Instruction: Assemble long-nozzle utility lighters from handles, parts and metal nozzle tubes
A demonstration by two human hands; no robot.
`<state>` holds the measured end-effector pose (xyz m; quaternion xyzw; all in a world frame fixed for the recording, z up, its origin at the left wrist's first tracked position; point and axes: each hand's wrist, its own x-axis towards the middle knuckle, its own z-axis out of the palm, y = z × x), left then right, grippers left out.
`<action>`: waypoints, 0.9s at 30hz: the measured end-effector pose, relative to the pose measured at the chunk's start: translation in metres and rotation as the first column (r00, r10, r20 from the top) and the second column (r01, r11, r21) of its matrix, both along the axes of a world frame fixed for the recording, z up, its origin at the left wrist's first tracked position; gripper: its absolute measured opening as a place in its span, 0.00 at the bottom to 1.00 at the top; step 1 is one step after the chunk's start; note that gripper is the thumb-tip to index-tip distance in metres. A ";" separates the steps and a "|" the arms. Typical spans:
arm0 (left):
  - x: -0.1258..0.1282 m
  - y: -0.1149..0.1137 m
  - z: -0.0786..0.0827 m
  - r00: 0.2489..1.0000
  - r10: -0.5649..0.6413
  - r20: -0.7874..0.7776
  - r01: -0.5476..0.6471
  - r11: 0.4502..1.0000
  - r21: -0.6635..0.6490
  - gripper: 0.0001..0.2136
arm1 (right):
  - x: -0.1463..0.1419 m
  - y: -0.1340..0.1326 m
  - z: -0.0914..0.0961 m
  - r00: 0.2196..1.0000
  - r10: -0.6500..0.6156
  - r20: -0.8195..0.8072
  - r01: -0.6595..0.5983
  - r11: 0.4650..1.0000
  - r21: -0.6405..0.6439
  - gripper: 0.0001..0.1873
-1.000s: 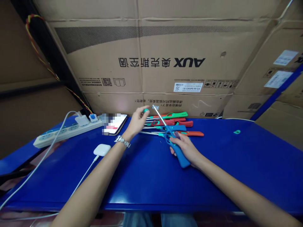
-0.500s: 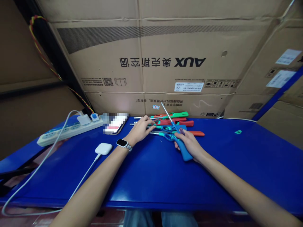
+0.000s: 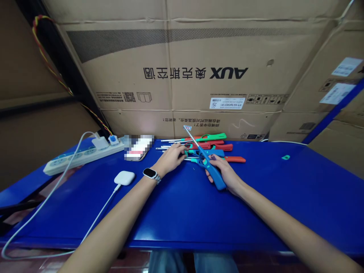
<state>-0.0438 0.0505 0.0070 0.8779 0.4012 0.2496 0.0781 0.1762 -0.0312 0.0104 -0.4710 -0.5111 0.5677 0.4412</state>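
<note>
The right hand is squeezing a blue lighter over the bench, a white case is sitting closed, and I cannot tell whether the left hand is pinching anything.

Phone beside white power strip

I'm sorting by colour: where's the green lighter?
In the head view, the green lighter lies just right of centre, between the cardboard and the red lighters.

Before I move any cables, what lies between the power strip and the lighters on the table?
A phone lies between the power strip and the lighters, as the head view shows.
</note>
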 end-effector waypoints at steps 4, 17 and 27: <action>-0.002 0.000 -0.002 1.000 0.009 0.020 -0.009 1.000 -0.020 0.10 | 0.003 0.002 -0.001 0.998 0.000 0.065 -0.006 0.995 0.095 0.17; 0.046 -0.033 0.011 0.674 0.140 0.725 0.349 0.805 -0.480 0.15 | 0.007 0.005 -0.010 0.940 -0.191 0.284 -0.003 0.825 0.565 0.16; 0.056 -0.042 0.008 0.392 0.341 0.854 0.524 0.680 -0.513 0.14 | 0.005 0.003 -0.013 0.925 -0.184 0.333 -0.010 0.864 0.503 0.15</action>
